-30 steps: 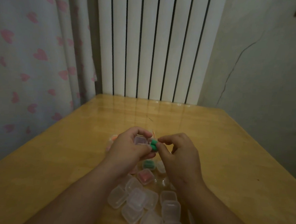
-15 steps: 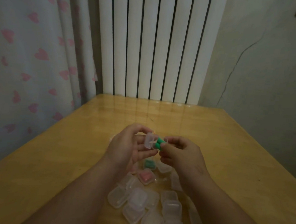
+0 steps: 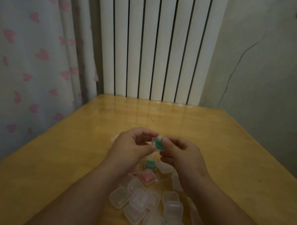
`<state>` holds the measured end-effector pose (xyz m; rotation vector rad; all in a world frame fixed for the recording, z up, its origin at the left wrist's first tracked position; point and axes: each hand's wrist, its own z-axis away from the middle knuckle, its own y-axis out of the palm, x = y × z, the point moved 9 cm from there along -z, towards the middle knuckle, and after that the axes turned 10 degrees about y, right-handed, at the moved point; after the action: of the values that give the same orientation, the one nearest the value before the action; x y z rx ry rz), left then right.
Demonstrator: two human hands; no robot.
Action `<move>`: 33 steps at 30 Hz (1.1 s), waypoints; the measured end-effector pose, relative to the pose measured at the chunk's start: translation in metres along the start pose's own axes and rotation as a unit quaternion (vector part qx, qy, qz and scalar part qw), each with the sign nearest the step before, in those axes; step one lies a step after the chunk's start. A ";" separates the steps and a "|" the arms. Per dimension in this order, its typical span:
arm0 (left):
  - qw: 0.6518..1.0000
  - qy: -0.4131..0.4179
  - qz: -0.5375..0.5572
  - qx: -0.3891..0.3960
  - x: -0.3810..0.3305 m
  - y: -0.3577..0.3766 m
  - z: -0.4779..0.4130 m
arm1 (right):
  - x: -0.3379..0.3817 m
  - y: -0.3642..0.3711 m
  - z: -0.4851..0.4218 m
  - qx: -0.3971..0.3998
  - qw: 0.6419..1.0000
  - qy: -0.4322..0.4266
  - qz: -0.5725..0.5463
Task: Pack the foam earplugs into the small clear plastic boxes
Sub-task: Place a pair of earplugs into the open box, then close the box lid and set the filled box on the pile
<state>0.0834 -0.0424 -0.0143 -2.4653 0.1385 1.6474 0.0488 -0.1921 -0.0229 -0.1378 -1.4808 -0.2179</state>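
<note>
Above the wooden table (image 3: 75, 163) my left hand (image 3: 129, 149) and my right hand (image 3: 181, 154) meet on one small clear plastic box (image 3: 158, 144). Green foam earplugs show inside it. The left thumb and forefinger pinch its left edge, the right fingertips pinch its right side. Below the hands lies a box with green earplugs (image 3: 150, 164) and a box with pink earplugs (image 3: 147, 177). Several empty clear boxes (image 3: 138, 201) are heaped near the table's front, between my forearms.
A white ribbed radiator (image 3: 155, 46) stands behind the table's far edge. A curtain with pink hearts (image 3: 31, 53) hangs at the left, a cracked wall (image 3: 261, 67) at the right. Something pale pink (image 3: 114, 138) peeks out beyond my left hand.
The green earplug, held between my fingertips beside the open box a second ago, now sits inside the box. Both hands rose slightly and now pinch the box from each side.
</note>
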 end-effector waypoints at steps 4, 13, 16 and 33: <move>0.999 0.021 -0.042 -0.001 -0.003 -0.001 -0.001 | 0.009 -0.005 0.004 -0.033 0.996 -0.032 0.081; 0.983 0.002 -0.132 -0.124 -0.006 -0.040 -0.004 | 0.005 -0.004 0.008 0.038 0.907 0.055 0.415; 0.971 0.029 -0.229 -0.064 -0.008 -0.038 -0.011 | -0.008 -0.001 0.007 0.032 0.886 0.083 0.455; 0.895 0.008 -0.445 0.001 0.007 -0.036 -0.013 | 0.005 0.011 -0.019 -0.046 0.883 -0.053 0.464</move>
<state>0.1040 -0.0095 -0.0126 -2.0098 -0.8544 1.1801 0.0707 -0.1858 -0.0191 -0.9218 -1.3594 0.5090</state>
